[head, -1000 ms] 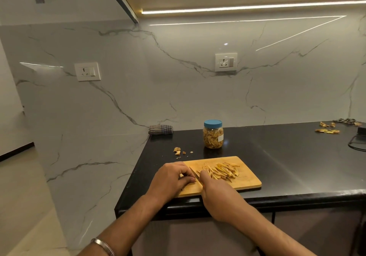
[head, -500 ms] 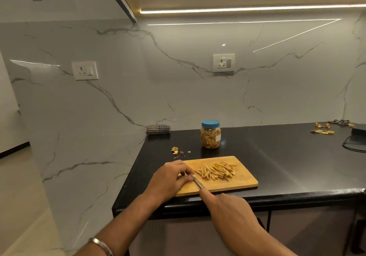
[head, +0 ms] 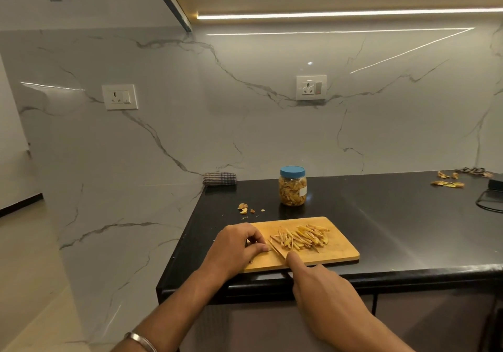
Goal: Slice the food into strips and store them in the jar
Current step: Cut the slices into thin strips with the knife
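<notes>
A wooden cutting board [head: 337, 253] lies at the front edge of the black counter [head: 402, 221]. A loose pile of yellow food strips [head: 302, 238] rests on its middle. My left hand [head: 236, 248] presses down on the board's left end, fingers curled over a small piece that is mostly hidden. My right hand [head: 324, 294] grips a knife [head: 276, 249], index finger laid along the blade's back, the blade angled on the board just left of the strips. Behind the board stands a clear jar [head: 292, 188] with a blue lid on, filled with strips.
Peel scraps [head: 245, 208] lie behind the board's left corner. A folded checked cloth [head: 220, 178] sits against the marble wall. More peelings [head: 447, 182] and a dark cable [head: 490, 202] are at the far right. The counter's left edge drops off beside my left hand.
My right hand has drawn back toward me, so more of the knife blade shows on the board. My left hand has stayed on the board's left end.
</notes>
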